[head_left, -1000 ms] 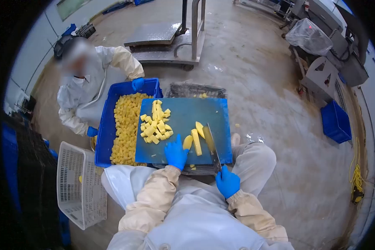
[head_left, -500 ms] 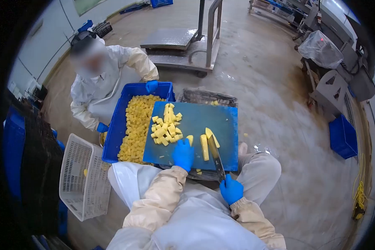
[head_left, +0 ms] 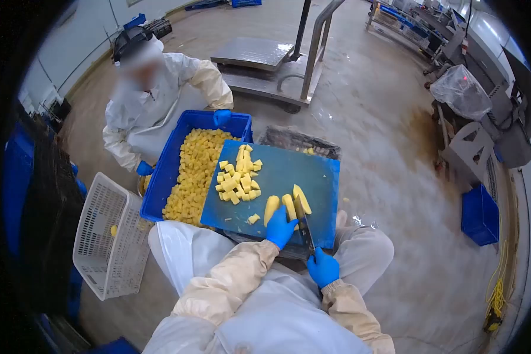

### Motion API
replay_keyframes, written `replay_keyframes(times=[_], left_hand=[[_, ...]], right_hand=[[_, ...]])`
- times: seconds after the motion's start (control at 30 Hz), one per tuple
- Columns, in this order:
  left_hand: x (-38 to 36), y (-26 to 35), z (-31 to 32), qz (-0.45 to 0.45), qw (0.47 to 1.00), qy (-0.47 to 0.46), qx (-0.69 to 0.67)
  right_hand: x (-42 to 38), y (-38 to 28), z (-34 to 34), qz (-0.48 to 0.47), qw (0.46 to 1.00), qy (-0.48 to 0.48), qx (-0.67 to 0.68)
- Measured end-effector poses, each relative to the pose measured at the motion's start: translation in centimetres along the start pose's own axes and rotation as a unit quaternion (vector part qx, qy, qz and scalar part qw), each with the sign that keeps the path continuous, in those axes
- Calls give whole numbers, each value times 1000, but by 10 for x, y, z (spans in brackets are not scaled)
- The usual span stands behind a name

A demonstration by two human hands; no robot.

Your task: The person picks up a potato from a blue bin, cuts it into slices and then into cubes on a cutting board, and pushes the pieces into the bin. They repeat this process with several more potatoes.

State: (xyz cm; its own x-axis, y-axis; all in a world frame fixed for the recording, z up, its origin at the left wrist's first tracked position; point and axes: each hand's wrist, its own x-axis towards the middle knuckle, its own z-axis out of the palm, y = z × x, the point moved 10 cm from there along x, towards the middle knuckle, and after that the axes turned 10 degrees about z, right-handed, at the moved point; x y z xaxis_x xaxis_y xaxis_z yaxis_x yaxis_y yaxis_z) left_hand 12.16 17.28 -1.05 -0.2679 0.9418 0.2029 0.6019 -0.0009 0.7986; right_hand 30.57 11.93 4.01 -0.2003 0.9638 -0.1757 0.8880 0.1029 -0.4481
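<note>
A blue cutting board (head_left: 289,168) lies across a dark crate in front of me. On it sit a heap of yellow cubes (head_left: 237,177) and three long yellow strips (head_left: 286,205). My left hand (head_left: 280,227), in a blue glove, presses on the near ends of the strips. My right hand (head_left: 323,266), also gloved, grips the handle of a knife (head_left: 304,221) whose blade rests at the strips. One loose cube (head_left: 253,219) lies near the board's front edge.
A blue crate (head_left: 186,171) full of yellow cubes stands left of the board; a person in white (head_left: 144,97) holds its far rim. A white basket (head_left: 103,236) lies at the left. A platform scale (head_left: 265,59) stands behind, a blue bin (head_left: 481,212) at the right.
My left hand has shifted right from the board's front onto the strips, gathering them beside the knife. A single cube now lies where the hand was. The view has drifted.
</note>
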Motion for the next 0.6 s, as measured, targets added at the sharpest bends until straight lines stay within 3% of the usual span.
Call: replay_keyframes(times=[0.27, 0.4, 0.47, 0.5, 0.57, 0.6], left_hand=[[3, -6, -11, -108, 993, 44, -3], [0, -39, -1, -103, 992, 74, -27], [-13, -67, 31, -179, 920, 80, -339], [-13, -58, 26, -178, 921, 75, -338], [-24, -25, 37, -290, 762, 34, -578], [-24, -14, 32, -289, 764, 28, -577]], right_hand=[[-1, 2, -5, -12, 1000, -4, 21], [-1, 13, -16, 10, 999, 18, 42], [-5, 13, -23, 20, 998, 17, 52], [-6, 14, -25, 26, 998, 15, 60], [-6, 14, -21, 9, 999, 23, 41], [-6, 12, -20, -12, 999, 28, 18]])
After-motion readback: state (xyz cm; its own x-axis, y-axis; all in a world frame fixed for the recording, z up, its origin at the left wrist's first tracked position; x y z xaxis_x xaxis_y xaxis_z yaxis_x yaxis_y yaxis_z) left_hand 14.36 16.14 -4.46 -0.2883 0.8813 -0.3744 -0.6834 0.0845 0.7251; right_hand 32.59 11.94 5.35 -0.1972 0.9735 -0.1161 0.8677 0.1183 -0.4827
